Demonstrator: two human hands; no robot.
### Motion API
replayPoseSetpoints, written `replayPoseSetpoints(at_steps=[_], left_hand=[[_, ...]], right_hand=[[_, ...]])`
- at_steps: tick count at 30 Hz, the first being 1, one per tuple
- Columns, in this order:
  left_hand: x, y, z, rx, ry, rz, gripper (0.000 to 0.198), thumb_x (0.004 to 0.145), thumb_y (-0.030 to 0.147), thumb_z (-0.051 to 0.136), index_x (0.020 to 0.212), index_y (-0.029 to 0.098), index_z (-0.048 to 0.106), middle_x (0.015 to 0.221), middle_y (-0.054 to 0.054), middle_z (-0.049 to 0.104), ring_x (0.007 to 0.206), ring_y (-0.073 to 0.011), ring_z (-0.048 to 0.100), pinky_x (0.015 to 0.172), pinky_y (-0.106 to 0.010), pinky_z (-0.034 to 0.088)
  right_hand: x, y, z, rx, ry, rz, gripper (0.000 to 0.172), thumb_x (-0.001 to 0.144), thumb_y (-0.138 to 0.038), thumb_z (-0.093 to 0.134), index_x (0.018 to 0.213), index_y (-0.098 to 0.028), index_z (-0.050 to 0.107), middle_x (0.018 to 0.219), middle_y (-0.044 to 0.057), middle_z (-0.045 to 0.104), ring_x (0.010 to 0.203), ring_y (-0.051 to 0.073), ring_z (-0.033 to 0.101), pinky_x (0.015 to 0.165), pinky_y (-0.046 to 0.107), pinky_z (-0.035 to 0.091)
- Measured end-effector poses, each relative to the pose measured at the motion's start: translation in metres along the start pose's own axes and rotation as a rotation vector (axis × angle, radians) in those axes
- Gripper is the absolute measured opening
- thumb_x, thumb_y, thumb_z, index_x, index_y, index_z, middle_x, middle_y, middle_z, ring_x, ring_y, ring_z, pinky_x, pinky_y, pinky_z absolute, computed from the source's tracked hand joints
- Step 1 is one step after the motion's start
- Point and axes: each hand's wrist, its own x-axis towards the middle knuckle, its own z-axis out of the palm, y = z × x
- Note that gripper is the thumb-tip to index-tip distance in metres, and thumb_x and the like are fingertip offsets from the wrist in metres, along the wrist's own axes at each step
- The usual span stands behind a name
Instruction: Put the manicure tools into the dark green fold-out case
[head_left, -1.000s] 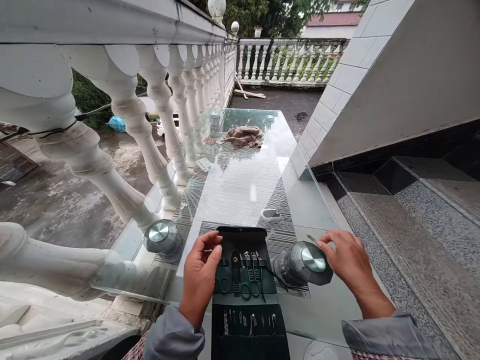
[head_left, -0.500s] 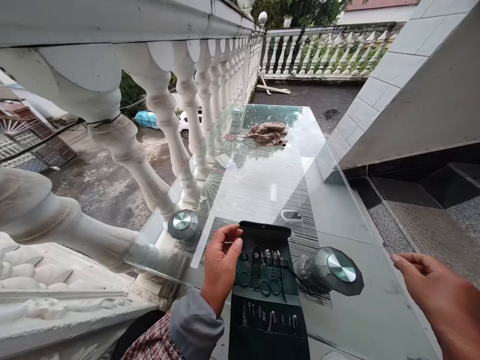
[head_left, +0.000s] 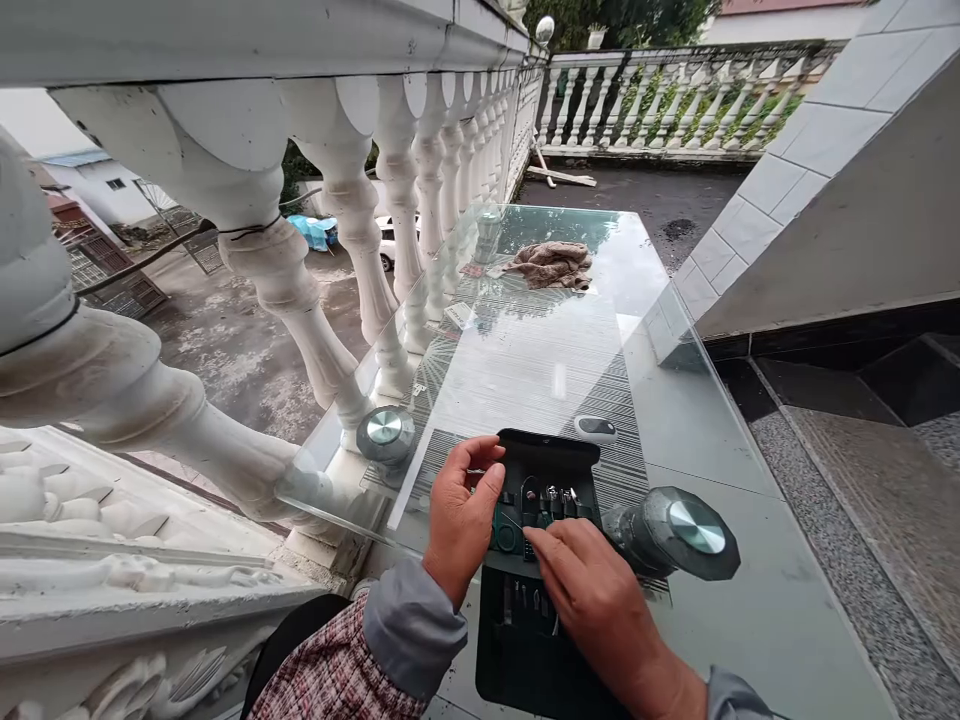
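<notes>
A black manicure case [head_left: 551, 690] lies unfolded on the glass table, its upper flap raised at the far side. Green-handled scissors [head_left: 507, 538], nail clippers [head_left: 555, 500] and other small tools sit in its loops and slots. My left hand [head_left: 465, 510] is at the case's left edge, fingers curled with a gap between thumb and forefinger, nothing visible in them. Over the case's middle, my right hand [head_left: 600, 590] pinches a thin metal tool [head_left: 513, 522], its tip pointing left near the scissors. That hand hides part of the case's right side.
The glass table top [head_left: 697, 430] rests on dark round supports with shiny caps [head_left: 697, 527]. A white computer mouse [head_left: 596, 428] shows just beyond the case. Farther back lies a crumpled brown cloth [head_left: 553, 265]. A white balustrade [head_left: 322, 300] runs along the left; steps [head_left: 847, 450] are at the right.
My right hand has come in from the table's right edge to above the case, bringing the thin tool. My left hand stays at the case's left edge; the view has shifted slightly.
</notes>
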Motion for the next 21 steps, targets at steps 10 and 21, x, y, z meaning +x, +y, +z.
replayPoseSetpoints(at_steps=[10,21], left_hand=[[-0.004,0.005,-0.006,-0.046,0.011,0.023,0.022,0.078,0.019,0.055,0.099,0.018,0.060,0.097,-0.006,0.063,0.089,-0.0172,0.058,0.079,-0.029,0.047],[-0.004,0.003,-0.005,-0.049,-0.006,0.024,0.021,0.079,0.019,0.055,0.099,0.018,0.060,0.097,-0.006,0.064,0.090,-0.0175,0.058,0.079,-0.029,0.047]], right_hand=[[0.003,-0.019,0.015,-0.384,-0.014,-0.068,0.024,0.086,-0.006,0.037,0.090,-0.014,0.059,0.066,0.005,0.051,0.065,0.017,0.043,0.061,0.030,0.034],[0.000,-0.022,0.014,-0.480,-0.020,-0.075,0.027,0.086,-0.004,0.036,0.093,-0.015,0.059,0.061,0.003,0.049,0.058,0.015,0.039,0.055,0.030,0.027]])
